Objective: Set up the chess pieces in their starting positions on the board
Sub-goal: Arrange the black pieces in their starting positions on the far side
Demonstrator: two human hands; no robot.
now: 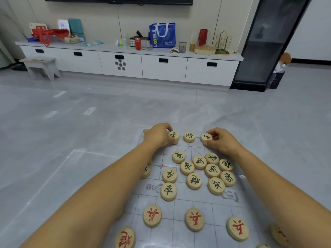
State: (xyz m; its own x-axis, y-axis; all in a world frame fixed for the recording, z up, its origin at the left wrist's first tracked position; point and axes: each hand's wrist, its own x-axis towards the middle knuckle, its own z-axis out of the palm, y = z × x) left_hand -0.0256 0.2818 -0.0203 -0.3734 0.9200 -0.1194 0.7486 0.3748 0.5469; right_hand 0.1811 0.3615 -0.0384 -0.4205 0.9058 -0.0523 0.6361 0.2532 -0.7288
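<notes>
Round pale wooden black-lettered discs (174,136) pinched at rims by left hand (157,136) and right hand (223,141) (likely light, rigid, slippery)

A glossy pale grey tiled floor (89,113) fills the room under soft, even light. Along the far cream panelled wall (100,18) runs a long, low white cabinet (161,70) with black recessed handles. Its top is crowded: a blue tote bag (169,38), a red drink can (138,43), a red cylinder (203,37) that is perhaps a flask, and a red net bag (47,35). A small grey stool (38,60) stands at the left. A tall dark glass-fronted cabinet (268,42) rises on the right. The lower edge of a black wall-mounted screen (118,0) shows at the top.
</notes>
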